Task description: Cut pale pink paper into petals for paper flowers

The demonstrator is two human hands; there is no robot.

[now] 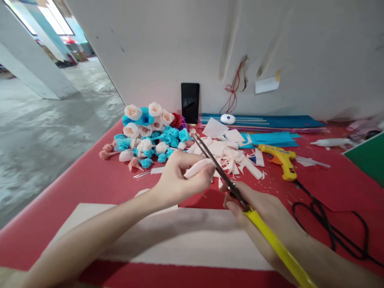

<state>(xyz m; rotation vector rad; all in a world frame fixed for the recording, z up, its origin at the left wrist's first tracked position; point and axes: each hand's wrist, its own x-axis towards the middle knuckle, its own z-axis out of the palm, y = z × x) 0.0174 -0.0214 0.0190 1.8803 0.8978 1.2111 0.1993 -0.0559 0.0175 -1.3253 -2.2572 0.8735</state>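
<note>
My left hand [186,176] is closed, pinching a folded piece of pale pink crepe paper [196,168] between thumb and fingers. In my right hand [255,204] is a pair of scissors [220,172] with long dark blades and a yellow handle, pointing up and to the left. The blades pass close against the right end of the folded paper; whether they touch it I cannot tell. Beneath both hands a wide pale pink paper sheet [192,240] lies on the red table [99,188]. Beyond them is a pile of pale paper scraps [231,154].
Paper flowers [145,116] in blue, pale pink and red are heaped at the back left. A black phone [190,103] leans on the wall. A yellow glue gun [280,160] with a black cord [321,224] lies right, near blue paper [270,139] and a white bottle [330,142].
</note>
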